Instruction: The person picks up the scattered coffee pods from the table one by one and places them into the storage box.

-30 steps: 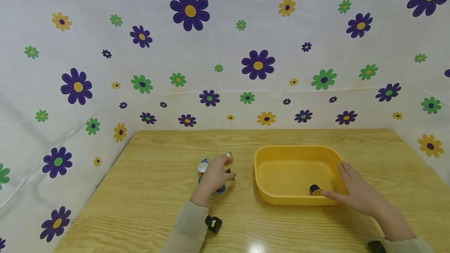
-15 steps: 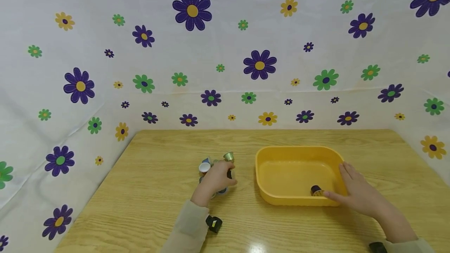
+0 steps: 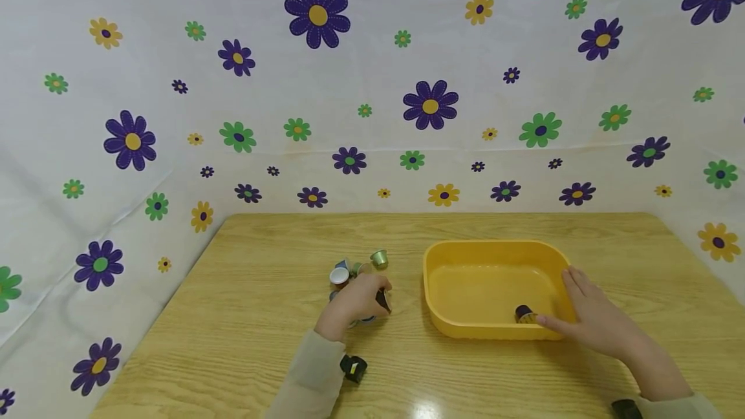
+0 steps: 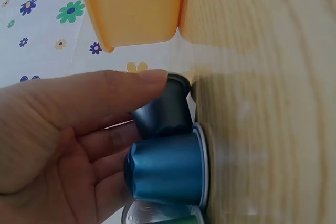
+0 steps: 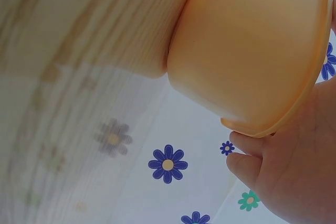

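My left hand pinches a dark coffee capsule between thumb and fingers, low over the wooden table. Right beside that capsule in the left wrist view is a blue coffee capsule, with part of a green-banded one below it. Other capsules, one with a white lid, cluster around the hand, which partly hides them. A green capsule stands a little behind. My right hand grips the right front corner of a yellow basin, thumb over its rim, fingers along the outer wall. Inside the basin lies a dark-ended capsule.
The wooden table runs back to a flower-printed white cloth, which also hangs on both sides. Table surface lies between the capsule cluster and the basin's left wall.
My left hand has drawn slightly nearer and its fingers have closed on the dark capsule, leaving the green capsule behind it fully visible. The right hand and basin have not moved.
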{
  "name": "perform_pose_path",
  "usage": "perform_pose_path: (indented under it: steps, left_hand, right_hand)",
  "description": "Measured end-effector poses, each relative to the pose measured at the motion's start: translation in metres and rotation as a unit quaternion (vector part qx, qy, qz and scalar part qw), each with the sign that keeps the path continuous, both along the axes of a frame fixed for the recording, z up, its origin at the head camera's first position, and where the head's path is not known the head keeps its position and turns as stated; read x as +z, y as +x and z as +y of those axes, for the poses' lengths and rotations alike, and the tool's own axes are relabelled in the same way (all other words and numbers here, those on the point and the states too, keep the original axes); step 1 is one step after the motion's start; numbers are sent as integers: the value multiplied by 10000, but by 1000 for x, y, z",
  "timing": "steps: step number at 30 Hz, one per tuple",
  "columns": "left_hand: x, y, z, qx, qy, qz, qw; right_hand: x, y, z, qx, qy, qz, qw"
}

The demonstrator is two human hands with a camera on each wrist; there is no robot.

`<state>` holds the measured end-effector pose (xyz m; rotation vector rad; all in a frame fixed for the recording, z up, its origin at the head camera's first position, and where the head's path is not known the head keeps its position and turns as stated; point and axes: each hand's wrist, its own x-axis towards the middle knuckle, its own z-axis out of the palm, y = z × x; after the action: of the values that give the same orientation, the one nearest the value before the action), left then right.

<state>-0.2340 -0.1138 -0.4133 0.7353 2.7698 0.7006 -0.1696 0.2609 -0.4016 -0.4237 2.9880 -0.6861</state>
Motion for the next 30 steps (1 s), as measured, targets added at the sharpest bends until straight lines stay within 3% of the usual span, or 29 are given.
perform_pose_path:
  steps: [22, 30]
  left_hand:
    - [-2, 2, 3, 31, -93, -87, 9999]
    - [-2, 0, 3, 77, 2, 91, 9999]
  right_hand:
    - [-2, 0, 1, 2, 33, 17, 10000]
    - [-1, 1, 1, 0, 50, 9, 10000]
